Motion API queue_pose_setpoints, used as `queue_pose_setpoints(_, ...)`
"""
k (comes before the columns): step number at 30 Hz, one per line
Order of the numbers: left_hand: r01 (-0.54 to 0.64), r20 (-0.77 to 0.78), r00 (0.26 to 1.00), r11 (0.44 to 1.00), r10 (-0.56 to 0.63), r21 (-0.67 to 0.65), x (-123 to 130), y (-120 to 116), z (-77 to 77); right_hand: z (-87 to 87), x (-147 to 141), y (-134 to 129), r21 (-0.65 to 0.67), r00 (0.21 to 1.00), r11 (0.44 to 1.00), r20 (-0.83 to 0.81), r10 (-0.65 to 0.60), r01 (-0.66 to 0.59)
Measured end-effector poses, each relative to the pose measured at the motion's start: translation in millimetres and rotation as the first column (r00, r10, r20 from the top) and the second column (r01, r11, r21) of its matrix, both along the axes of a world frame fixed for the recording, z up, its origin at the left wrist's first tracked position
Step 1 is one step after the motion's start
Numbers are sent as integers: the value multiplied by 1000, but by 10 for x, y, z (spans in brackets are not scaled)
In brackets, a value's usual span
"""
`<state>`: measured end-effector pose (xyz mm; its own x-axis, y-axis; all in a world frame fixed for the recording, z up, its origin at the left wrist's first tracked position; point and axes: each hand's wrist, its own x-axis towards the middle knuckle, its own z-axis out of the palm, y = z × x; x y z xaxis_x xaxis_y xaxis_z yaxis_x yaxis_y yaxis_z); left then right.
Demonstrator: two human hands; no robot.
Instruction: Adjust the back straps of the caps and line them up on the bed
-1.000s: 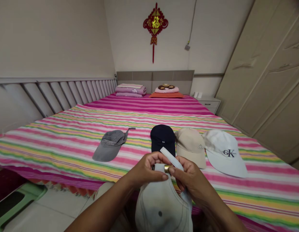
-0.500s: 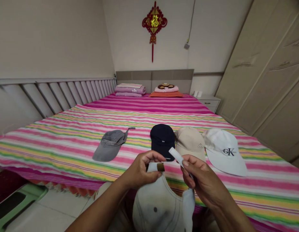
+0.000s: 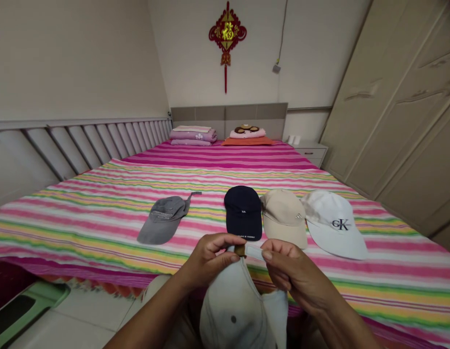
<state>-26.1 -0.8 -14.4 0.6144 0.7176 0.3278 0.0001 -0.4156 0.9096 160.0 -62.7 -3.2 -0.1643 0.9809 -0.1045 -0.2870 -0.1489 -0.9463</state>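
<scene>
Pinching, left hand (image 3: 214, 257): pale cap (image 3: 230, 303) beside its buckle (image 3: 240, 250), before the bed edge
Pinching, right hand (image 3: 292, 265): strap (image 3: 254, 251), end at the buckle
Striped bed (image 3: 101, 213): gray cap (image 3: 162, 220), navy cap (image 3: 243, 213), beige cap (image 3: 284, 218), white cap (image 3: 335, 225)
Headboard (image 3: 254, 114): folded purple bedding (image 3: 193, 135) in front

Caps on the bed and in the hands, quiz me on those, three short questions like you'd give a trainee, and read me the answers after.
1. True or false: the grey cap touches the navy cap.
2. Which cap lies between the navy cap and the white cap?
A) the grey cap
B) the beige cap
C) a red cap
3. Fill in the blank: the pale strap of the held cap is pinched at its near end by the ____ hand.

Key: 1 false; 2 B; 3 right.
</scene>
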Motion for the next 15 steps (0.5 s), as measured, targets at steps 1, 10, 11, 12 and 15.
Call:
queue_pose_setpoints(1,-7,1,1000,1000,7,-9,-3,-4,-9,-1,-13,-1,-6,1000,1000,-1,7,-7)
queue_pose_setpoints(10,38,86,994,967,-62,253,16,-5,66,33,-14,-5,-11,984,997,163,76,-75)
queue_pose_setpoints(11,29,76,996,961,-52,273,16,-10,65,46,-12,-5,-10,979,997,187,79,-78)
queue_pose_setpoints(12,17,66,997,956,-38,294,15,-17,63,59,-13,-4,-8,975,997,206,80,-80)
queue_pose_setpoints(15,-16,28,1000,934,6,357,12,-46,63,90,-28,-2,-8,971,998,229,68,-68)
